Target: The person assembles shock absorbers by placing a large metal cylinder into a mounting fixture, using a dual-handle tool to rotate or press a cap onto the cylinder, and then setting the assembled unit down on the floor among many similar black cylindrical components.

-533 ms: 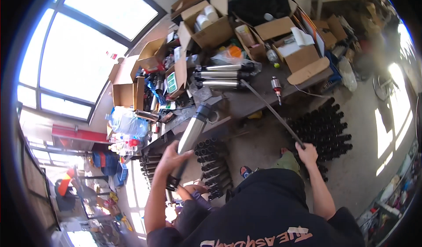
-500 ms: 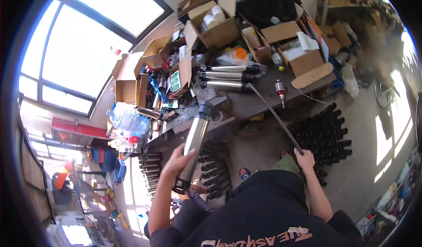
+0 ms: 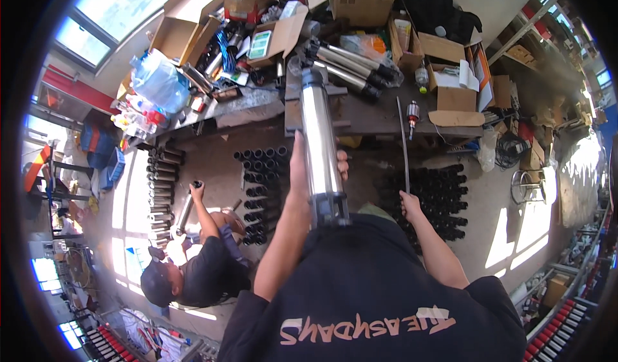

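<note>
Fingers (image 3: 342, 162) of the left hand (image 3: 298, 170) curl around the silver cylinder (image 3: 318, 137), left of the thin rod (image 3: 403, 143) gripped at its near end by the right hand (image 3: 410, 206), and steady holds should keep both from knocking.

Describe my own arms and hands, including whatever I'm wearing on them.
Your left hand and right hand wear no gloves, and no watch or bracelet shows. The forearms are bare below short black sleeves, part of a black shirt with pale lettering.
</note>
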{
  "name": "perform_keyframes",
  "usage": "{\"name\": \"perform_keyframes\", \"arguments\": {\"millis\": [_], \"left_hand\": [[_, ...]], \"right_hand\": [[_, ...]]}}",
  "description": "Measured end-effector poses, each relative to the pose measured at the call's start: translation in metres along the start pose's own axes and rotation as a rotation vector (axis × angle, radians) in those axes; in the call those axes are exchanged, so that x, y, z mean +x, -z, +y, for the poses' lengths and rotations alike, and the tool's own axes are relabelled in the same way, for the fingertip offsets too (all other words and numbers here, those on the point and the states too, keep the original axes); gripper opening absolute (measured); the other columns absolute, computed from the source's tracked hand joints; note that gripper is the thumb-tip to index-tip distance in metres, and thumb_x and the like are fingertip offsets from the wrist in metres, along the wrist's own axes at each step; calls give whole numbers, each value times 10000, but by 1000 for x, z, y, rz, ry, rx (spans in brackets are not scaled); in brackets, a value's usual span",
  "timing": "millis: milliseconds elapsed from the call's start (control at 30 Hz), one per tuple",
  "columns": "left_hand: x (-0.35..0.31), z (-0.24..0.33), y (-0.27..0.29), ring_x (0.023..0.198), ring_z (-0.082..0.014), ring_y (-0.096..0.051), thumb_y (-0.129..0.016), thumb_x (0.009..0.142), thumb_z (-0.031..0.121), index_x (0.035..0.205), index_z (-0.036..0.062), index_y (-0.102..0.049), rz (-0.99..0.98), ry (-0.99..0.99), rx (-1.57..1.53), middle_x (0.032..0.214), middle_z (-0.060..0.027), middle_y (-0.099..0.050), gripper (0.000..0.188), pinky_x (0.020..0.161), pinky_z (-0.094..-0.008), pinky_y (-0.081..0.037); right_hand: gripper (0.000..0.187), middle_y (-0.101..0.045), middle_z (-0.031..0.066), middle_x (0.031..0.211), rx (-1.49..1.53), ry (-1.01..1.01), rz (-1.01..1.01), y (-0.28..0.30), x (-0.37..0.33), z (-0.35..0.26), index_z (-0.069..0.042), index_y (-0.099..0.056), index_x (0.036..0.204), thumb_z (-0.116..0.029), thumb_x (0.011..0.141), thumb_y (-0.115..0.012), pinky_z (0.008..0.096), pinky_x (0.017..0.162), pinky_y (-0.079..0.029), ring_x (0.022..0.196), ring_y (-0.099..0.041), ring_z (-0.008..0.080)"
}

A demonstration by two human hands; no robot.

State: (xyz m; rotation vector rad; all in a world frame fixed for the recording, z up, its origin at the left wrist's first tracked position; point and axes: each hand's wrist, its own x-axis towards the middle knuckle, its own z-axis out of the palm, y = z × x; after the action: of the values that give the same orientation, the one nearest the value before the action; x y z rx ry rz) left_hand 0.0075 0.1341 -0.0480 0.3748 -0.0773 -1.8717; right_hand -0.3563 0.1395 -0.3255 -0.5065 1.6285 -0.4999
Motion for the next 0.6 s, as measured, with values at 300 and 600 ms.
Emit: {"name": "perform_keyframes", "arguments": {"millis": [300, 600], "left_hand": [[-5, 31, -30, 691, -315, -670, -308, 962, 724, 1218, 31, -476, 284, -79, 383, 847, -207, -638, 758, 589, -449, -595], [-11, 26, -43, 674, -312, -637, -296, 939, 748, 1233, 67, -513, 53, -101, 182, 837, -187, -624, 773, 601, -449, -555]], "right_hand": [[249, -436, -52, 613, 125, -181, -130, -35, 6, -9, -167, -521, 791, -332, 930, -645, 309, 478, -355, 492, -412, 108], [346, -612, -34, 922, 340, -100, -107, -96, 52, -63, -197, -630, 915, -533, 836, -658, 495, 879, -378, 928, -574, 143]]}}
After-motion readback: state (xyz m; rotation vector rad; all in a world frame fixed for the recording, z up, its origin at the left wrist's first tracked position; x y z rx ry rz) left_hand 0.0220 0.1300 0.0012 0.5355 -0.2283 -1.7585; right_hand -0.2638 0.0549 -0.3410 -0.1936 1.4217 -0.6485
